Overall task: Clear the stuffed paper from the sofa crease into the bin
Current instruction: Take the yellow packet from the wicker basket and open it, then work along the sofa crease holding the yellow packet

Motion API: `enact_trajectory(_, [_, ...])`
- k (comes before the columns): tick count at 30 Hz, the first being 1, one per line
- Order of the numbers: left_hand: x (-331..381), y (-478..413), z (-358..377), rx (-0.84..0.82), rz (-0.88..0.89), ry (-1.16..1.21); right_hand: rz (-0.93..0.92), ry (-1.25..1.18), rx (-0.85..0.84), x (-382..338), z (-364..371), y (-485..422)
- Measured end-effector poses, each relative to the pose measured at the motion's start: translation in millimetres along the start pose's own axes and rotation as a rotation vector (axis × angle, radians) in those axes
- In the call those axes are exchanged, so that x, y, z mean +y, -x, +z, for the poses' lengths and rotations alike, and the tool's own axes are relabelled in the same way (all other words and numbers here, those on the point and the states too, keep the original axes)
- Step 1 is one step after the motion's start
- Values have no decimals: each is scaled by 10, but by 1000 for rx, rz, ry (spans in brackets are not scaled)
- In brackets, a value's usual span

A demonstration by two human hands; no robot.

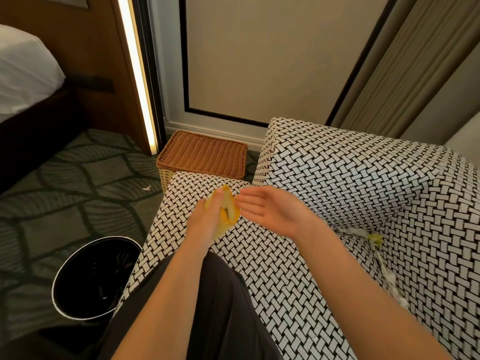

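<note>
Currently gripping yellow paper (230, 215) in left hand (204, 223), probably staged for bin (66, 266) down-left of hands. Keeping right hand (268, 214) flat, empty, just beside. Leaving leftover paper (374, 239) wedged in sofa (337, 178) crease, right of hands.

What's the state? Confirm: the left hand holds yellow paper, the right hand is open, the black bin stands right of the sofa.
Not quite. The head view shows the black bin standing left of the sofa. The left hand does hold yellow paper, and the right hand is open.
</note>
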State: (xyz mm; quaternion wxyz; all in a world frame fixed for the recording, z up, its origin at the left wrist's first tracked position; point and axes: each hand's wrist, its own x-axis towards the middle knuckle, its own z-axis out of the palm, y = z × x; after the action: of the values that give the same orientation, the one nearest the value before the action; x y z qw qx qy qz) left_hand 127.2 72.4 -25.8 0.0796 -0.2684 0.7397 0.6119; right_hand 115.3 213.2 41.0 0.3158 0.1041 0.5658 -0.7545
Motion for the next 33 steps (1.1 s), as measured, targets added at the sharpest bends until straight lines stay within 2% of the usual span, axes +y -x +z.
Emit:
enact_trajectory(5, [-45, -107, -4, -25, -73, 7, -142, 313, 386, -9, -513, 43])
enact_trajectory(8, [-49, -131, 31, -45, -77, -12, -140, 434, 499, 152, -766, -44])
enact_trajectory(11, [-61, -158, 57, -58, -70, -50, -105, 591, 537, 408, -904, -197])
enact_trajectory(14, [-106, -183, 84, -81, -47, -40, -80, 922, 508, 688, -926, -401])
enact_trajectory(17, [-132, -232, 94, -83, -34, -31, -137, 1322, 502, 869, -959, -617])
enact_trajectory(20, [-130, -270, 96, -79, -38, -31, -138, 1558, 518, 937, -1039, -756])
enact_trajectory(24, [-135, -257, 134, -119, -2, -85, -35, 1688, 471, 911, -1093, -872])
enact_trajectory(27, [-132, -216, 143, -137, 11, -140, -16, 1676, 456, 885, -1101, -932])
enact_trajectory(30, [-139, -122, 154, -149, 80, -257, -150, 1506, 514, 922, -1165, -896])
enact_trajectory(33, [-164, -52, 206, -193, 159, -343, -297, 1424, 656, 1013, -1320, -751])
